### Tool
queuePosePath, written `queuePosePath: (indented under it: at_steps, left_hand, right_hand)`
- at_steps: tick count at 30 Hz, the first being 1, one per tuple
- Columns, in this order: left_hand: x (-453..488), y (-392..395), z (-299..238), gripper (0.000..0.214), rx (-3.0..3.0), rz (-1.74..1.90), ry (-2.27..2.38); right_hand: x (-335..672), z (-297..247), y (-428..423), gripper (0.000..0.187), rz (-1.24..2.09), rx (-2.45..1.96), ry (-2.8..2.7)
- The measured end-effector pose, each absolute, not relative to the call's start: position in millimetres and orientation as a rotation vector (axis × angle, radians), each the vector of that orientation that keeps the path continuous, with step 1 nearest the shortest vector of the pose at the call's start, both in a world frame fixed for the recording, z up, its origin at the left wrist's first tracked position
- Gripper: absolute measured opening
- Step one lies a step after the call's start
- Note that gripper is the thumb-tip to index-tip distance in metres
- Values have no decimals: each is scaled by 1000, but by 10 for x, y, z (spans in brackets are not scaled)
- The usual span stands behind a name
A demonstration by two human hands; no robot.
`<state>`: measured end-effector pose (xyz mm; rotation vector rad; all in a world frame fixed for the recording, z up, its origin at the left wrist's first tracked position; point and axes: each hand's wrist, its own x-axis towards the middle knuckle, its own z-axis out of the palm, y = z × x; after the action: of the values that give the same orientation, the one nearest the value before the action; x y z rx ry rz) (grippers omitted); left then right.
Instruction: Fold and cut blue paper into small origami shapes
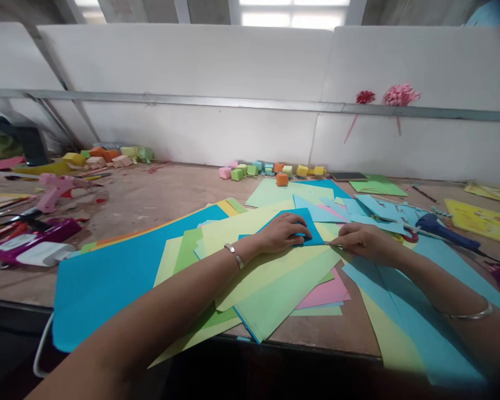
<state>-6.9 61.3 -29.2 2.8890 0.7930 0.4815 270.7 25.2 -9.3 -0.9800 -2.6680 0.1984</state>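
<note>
My left hand lies on a blue sheet of paper, its fingers spread and slightly bent, pressing down from above. Close by on the right, my right hand is closed around a thin, pointed tool. Only its slim tip shows, at the lower right edge of the blue sheet; whether it is a blade or a pencil I cannot tell. Beneath both lie overlapping sheets, among them a pale yellow sheet, a light green sheet and a pink sheet.
Small folded paper cubes line the back of the table. At left are a pink glue gun and a purple device. A dark blue glue gun rests at right, near light blue sheets. Paper flowers hang on the wall rail.
</note>
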Motion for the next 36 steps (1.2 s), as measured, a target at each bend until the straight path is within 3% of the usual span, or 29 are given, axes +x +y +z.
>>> queuePosePath:
  at_steps: [13,19,36]
  left_hand:
    - [-58,582,-185,45,2732,4,772]
    - [-61,575,-189,46,2736,9,764]
    - [-59,579,-203,46,2746,15,764]
  right_hand:
    - [2660,-10,195,39,181,-994,-2776]
    - [2637,-72,195,48,65,-926,-2737]
    - [2375,-58,40,43,40,-939,-2756]
